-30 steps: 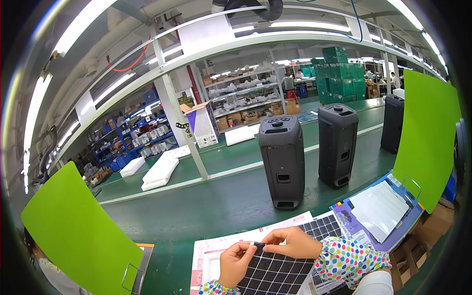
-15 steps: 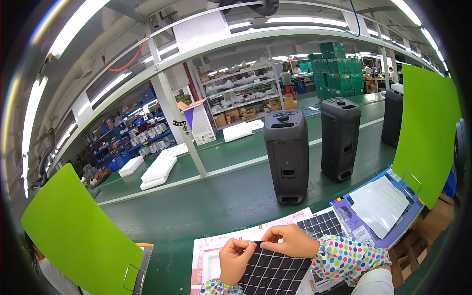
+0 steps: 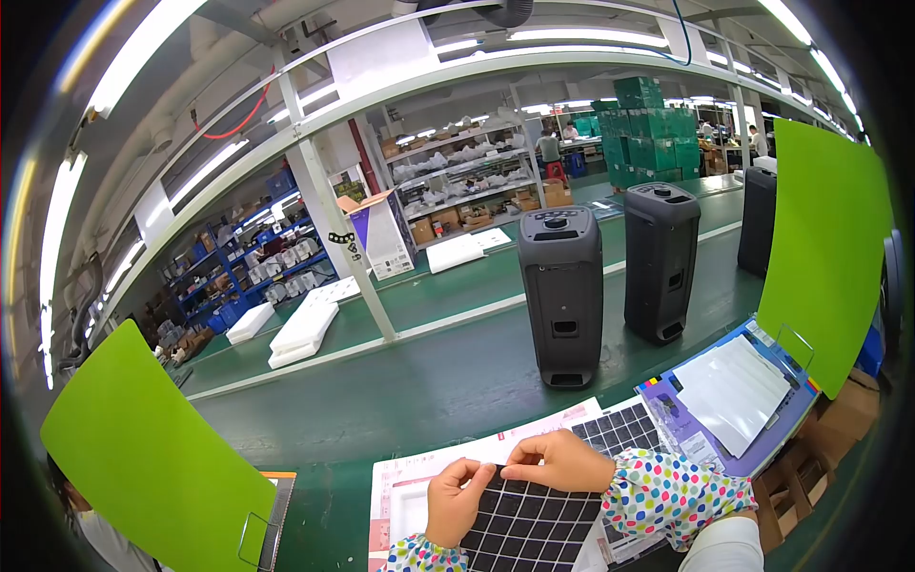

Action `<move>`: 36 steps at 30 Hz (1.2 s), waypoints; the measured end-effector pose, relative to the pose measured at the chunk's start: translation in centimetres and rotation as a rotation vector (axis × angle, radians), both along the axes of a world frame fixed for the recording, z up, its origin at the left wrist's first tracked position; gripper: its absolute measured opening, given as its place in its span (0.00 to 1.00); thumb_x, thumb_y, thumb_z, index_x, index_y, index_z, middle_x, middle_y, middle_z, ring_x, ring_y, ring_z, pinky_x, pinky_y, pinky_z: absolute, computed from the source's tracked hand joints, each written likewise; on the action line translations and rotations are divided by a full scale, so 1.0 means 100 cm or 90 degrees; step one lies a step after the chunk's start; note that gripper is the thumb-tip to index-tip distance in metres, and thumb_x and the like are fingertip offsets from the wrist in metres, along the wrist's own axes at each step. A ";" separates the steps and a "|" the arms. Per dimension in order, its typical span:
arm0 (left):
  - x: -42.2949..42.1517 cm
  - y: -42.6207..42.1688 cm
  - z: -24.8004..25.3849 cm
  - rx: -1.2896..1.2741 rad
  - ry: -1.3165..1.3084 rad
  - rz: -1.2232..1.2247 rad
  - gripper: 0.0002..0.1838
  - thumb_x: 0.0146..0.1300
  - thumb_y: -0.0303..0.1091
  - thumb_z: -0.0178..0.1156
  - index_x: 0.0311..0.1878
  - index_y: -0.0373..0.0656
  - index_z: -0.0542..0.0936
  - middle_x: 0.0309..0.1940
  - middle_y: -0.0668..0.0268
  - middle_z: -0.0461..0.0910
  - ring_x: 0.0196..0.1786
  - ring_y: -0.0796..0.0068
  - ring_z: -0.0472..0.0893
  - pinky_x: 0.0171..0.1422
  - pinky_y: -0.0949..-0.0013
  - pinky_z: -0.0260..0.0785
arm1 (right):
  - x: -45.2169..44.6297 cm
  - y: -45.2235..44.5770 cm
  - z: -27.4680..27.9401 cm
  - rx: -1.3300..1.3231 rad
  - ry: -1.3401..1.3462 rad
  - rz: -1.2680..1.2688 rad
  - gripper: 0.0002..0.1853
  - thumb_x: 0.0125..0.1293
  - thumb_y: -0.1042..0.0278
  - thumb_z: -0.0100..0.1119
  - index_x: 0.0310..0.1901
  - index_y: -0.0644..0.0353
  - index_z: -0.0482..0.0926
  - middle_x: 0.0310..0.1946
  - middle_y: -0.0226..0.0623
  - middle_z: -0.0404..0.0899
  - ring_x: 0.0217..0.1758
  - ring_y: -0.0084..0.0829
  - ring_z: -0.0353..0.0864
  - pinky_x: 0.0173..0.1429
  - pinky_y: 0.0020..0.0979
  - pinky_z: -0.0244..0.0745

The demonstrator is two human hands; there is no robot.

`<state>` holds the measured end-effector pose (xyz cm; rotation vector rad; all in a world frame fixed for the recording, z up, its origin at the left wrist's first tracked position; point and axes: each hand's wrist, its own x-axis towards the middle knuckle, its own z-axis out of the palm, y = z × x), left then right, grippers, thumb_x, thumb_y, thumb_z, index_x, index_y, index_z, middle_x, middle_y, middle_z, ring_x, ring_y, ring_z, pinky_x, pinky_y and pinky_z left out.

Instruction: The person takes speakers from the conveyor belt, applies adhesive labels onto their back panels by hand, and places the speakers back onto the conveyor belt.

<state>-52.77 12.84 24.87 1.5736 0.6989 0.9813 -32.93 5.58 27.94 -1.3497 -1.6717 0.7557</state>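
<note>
The green table (image 3: pixel 419 377) runs across the whole view, and three black speakers (image 3: pixel 562 310) stand upright on it, beyond the hands. Nearer lies the printed paper (image 3: pixel 543 426), with a second gridded sheet (image 3: pixel 624 431) flat at its right. Above the paper, close to the body, is the black gridded sheet (image 3: pixel 534 524), its upper edge raised into the fingers. The left hand (image 3: pixel 453 505) pinches that edge between thumb and forefinger; the right hand (image 3: pixel 564 463) pinches it just beside, the two grips nearly meeting. (Whether one small square is lifting there is too tiny to tell.) For fine work like this, I would keep the left grip firm as the anchor, let the right work with thumb and fingertip only, pull low and slowly, and avoid creasing the neighbouring squares.
</note>
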 end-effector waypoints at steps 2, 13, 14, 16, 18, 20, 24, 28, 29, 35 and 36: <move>-0.002 0.002 -0.002 -0.003 -0.025 0.010 0.08 0.70 0.31 0.65 0.36 0.35 0.83 0.29 0.73 0.81 0.33 0.89 0.74 0.38 0.81 0.65 | 0.000 0.000 -0.002 -0.008 -0.025 -0.020 0.16 0.67 0.54 0.67 0.39 0.62 0.87 0.29 0.35 0.86 0.31 0.26 0.84 0.39 0.27 0.77; -0.008 0.018 0.008 -0.133 -0.137 0.026 0.09 0.71 0.30 0.63 0.34 0.38 0.81 0.28 0.75 0.79 0.30 0.90 0.72 0.35 0.81 0.63 | 0.049 -0.037 0.001 -0.086 -0.075 -0.112 0.15 0.67 0.58 0.69 0.40 0.64 0.88 0.29 0.36 0.86 0.31 0.24 0.80 0.39 0.27 0.75; -0.008 0.020 0.008 -0.147 -0.139 0.022 0.09 0.72 0.30 0.62 0.34 0.39 0.81 0.29 0.74 0.80 0.31 0.89 0.73 0.37 0.80 0.65 | 0.056 -0.043 0.001 -0.101 -0.077 -0.121 0.15 0.67 0.59 0.69 0.39 0.65 0.88 0.29 0.36 0.86 0.30 0.22 0.80 0.38 0.25 0.74; -0.004 0.023 0.006 -0.158 -0.143 0.008 0.08 0.72 0.31 0.61 0.35 0.40 0.81 0.31 0.73 0.81 0.33 0.87 0.75 0.41 0.79 0.67 | 0.068 -0.054 -0.004 -0.133 -0.028 -0.152 0.15 0.67 0.58 0.68 0.39 0.65 0.88 0.28 0.35 0.85 0.29 0.22 0.81 0.37 0.25 0.74; 0.005 0.027 -0.002 -0.193 -0.150 -0.007 0.08 0.72 0.31 0.62 0.35 0.40 0.81 0.32 0.73 0.82 0.34 0.86 0.75 0.42 0.78 0.67 | 0.082 -0.065 -0.014 -0.145 0.038 -0.191 0.15 0.68 0.59 0.67 0.38 0.66 0.87 0.27 0.34 0.85 0.30 0.21 0.81 0.36 0.24 0.74; 0.020 0.030 -0.010 -0.225 -0.178 -0.011 0.09 0.72 0.32 0.62 0.35 0.39 0.81 0.31 0.72 0.82 0.34 0.86 0.76 0.42 0.78 0.67 | 0.093 -0.078 -0.009 -0.129 0.077 -0.228 0.15 0.68 0.59 0.67 0.36 0.65 0.86 0.27 0.33 0.85 0.30 0.20 0.81 0.35 0.24 0.74; 0.067 0.026 -0.026 -0.301 -0.199 0.015 0.10 0.71 0.34 0.64 0.35 0.39 0.82 0.31 0.72 0.82 0.36 0.85 0.75 0.44 0.78 0.67 | 0.152 -0.098 -0.014 -0.073 0.021 -0.336 0.14 0.68 0.61 0.66 0.33 0.65 0.84 0.26 0.32 0.85 0.28 0.20 0.81 0.35 0.25 0.74; 0.121 0.020 -0.078 -0.387 -0.137 -0.029 0.11 0.71 0.37 0.64 0.35 0.40 0.83 0.32 0.71 0.81 0.36 0.82 0.75 0.46 0.76 0.67 | 0.207 -0.090 0.007 0.005 -0.149 -0.528 0.13 0.67 0.63 0.66 0.33 0.66 0.83 0.24 0.36 0.84 0.27 0.23 0.80 0.34 0.27 0.74; 0.134 0.017 -0.087 -0.397 -0.132 -0.037 0.11 0.71 0.37 0.64 0.35 0.40 0.83 0.31 0.72 0.81 0.35 0.82 0.75 0.44 0.76 0.67 | 0.215 -0.082 0.009 0.068 -0.182 -0.547 0.12 0.67 0.63 0.66 0.34 0.66 0.84 0.25 0.39 0.83 0.26 0.26 0.81 0.33 0.29 0.74; 0.176 -0.004 -0.072 -0.461 -0.066 -0.065 0.13 0.73 0.43 0.60 0.40 0.43 0.83 0.31 0.74 0.79 0.33 0.84 0.75 0.35 0.73 0.71 | 0.156 -0.038 0.010 0.160 -0.183 -0.260 0.09 0.65 0.65 0.67 0.36 0.63 0.85 0.33 0.38 0.85 0.36 0.37 0.84 0.41 0.33 0.77; 0.178 -0.011 -0.063 -0.447 -0.066 -0.069 0.14 0.74 0.42 0.60 0.40 0.40 0.83 0.29 0.73 0.78 0.30 0.83 0.74 0.32 0.74 0.72 | 0.147 -0.032 -0.002 0.169 -0.225 -0.235 0.09 0.63 0.64 0.68 0.36 0.61 0.85 0.35 0.36 0.85 0.39 0.37 0.83 0.45 0.34 0.76</move>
